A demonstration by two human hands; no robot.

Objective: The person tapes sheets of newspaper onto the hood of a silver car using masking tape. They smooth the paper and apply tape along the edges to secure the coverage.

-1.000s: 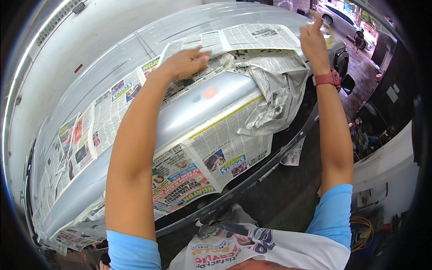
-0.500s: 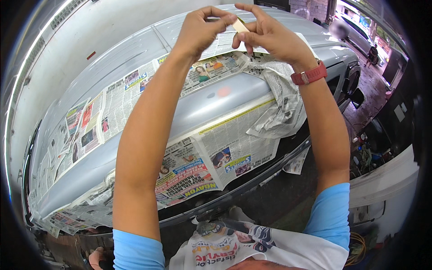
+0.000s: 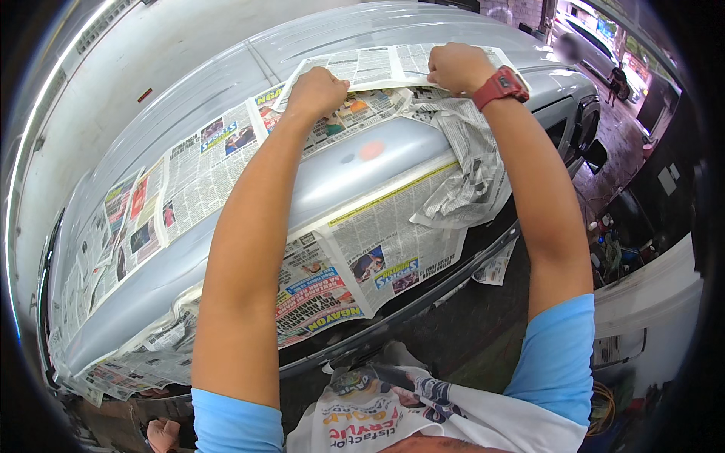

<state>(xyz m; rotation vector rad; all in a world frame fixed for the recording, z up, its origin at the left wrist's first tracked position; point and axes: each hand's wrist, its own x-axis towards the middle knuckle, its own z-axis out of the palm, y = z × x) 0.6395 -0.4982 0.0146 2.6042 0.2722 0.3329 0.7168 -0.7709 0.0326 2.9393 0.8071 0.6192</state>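
Note:
Both my hands are at a newspaper sheet (image 3: 370, 64) lying on the silver vehicle's roof (image 3: 204, 94). My left hand (image 3: 319, 92) is closed on the sheet's near edge, toward its left end. Farther right, my right hand (image 3: 459, 68) grips the same edge with curled fingers. The edge between them is lifted a little and looks pale. Under it lie more newspaper pages (image 3: 355, 113), stuck along the roof side. A bare silver strip (image 3: 317, 170) with a reddish patch and a small grey patch runs below these pages.
More newspaper (image 3: 393, 249) hangs over the vehicle's side, with a crumpled piece (image 3: 468, 166) at the right. A side mirror (image 3: 595, 157) juts out on the right. Beyond it another car (image 3: 589, 49) and a person (image 3: 616, 81) are in the distance.
My hands were together higher up with a short pale tape strip between the fingers. Now they are apart and lower, gripping the newspaper's edge. I cannot make out the strip now.

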